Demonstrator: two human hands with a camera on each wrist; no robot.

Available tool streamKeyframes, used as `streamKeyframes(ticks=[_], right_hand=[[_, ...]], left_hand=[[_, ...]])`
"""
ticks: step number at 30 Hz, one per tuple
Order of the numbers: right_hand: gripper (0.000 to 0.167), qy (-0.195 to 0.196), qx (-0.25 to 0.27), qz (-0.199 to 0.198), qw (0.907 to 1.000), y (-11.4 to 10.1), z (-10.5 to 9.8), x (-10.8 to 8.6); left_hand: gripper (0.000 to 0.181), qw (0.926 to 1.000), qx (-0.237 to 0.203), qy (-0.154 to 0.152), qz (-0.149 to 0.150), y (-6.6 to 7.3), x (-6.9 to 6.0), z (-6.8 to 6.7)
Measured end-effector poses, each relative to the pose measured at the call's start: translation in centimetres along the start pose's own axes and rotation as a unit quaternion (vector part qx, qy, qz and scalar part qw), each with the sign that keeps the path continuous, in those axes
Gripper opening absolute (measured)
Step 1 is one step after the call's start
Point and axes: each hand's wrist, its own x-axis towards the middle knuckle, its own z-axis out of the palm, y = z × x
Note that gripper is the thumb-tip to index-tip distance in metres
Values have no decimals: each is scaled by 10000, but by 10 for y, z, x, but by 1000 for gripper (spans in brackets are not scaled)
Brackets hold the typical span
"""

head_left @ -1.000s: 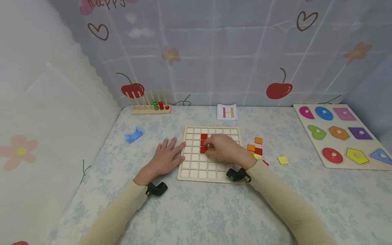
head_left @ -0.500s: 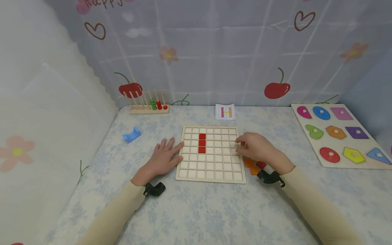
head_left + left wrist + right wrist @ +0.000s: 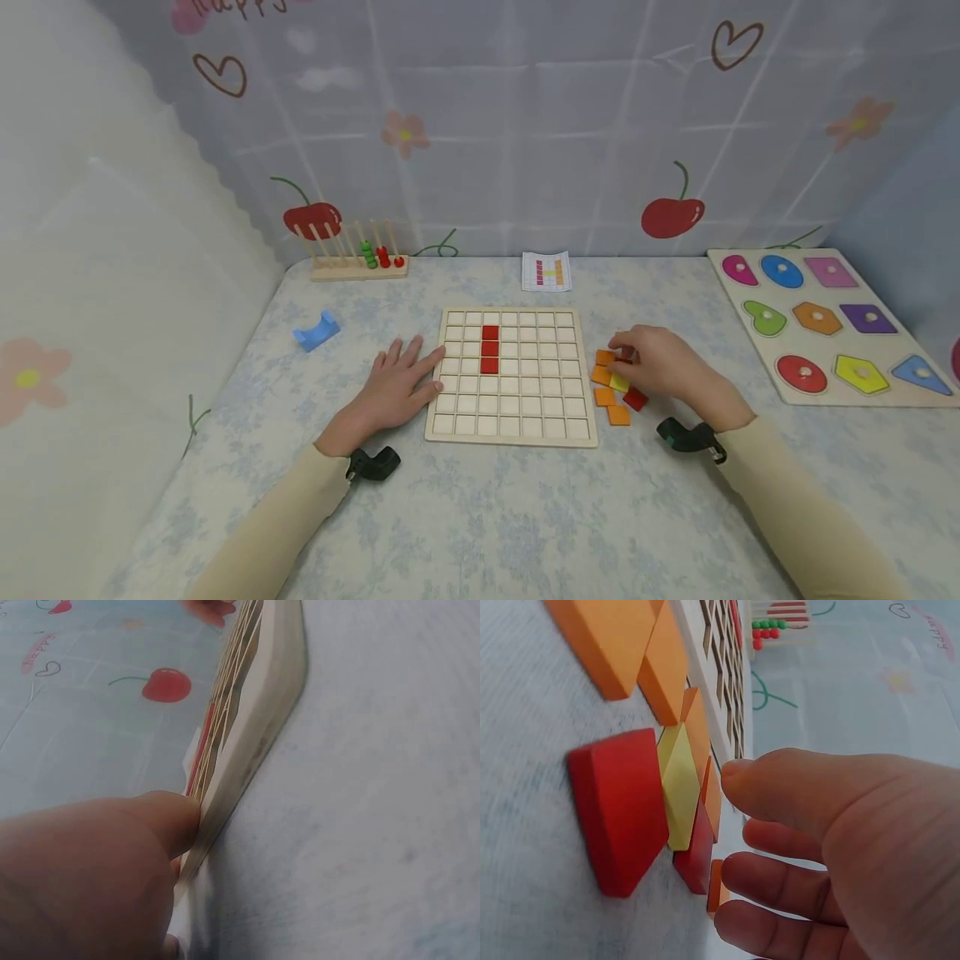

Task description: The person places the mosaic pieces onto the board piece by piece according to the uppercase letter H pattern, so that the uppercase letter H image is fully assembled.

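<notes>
Left hand [image 3: 395, 385] — fingers spread, grasping nothing — touches the grid board [image 3: 530, 405]. Loose tiles [image 3: 618, 415] lie beside its right edge: probably light, stiff; pinch opposite sides. Right hand [image 3: 660, 362] reaches over them, fingers slightly bent, nothing visibly held.

Over the table [image 3: 525, 840], the right hand [image 3: 855, 825], thumb apart from its curved fingers, hung near 2 red tiles [image 3: 626, 810] with 1 yellow tile [image 3: 679, 787] between them. Orange tiles [image 3: 609, 645] lay along the edge of the grid board [image 3: 709, 690]. Beyond the board stood a rack of red and green beads [image 3: 769, 625].
</notes>
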Motion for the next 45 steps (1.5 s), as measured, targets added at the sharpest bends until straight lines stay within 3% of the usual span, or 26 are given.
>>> streamKeyframes(ticks=[7, 16, 26, 45], right_hand=[[32, -4, -74, 105, 9999, 4, -1, -1], [33, 67, -133, -39, 9999, 9, -2, -2], [35, -140, -138, 132, 9997, 10, -2, -3], [30, -183, -101, 108, 9997, 12, 2, -5]], left_hand=[[61, 10000, -20, 72, 48, 0, -1, -1], [61, 9999, -23, 123, 71, 1, -3, -2], [61, 9999, -51, 109, 80, -1, -2, 1], [60, 9999, -82, 75, 115, 0, -1, 1]])
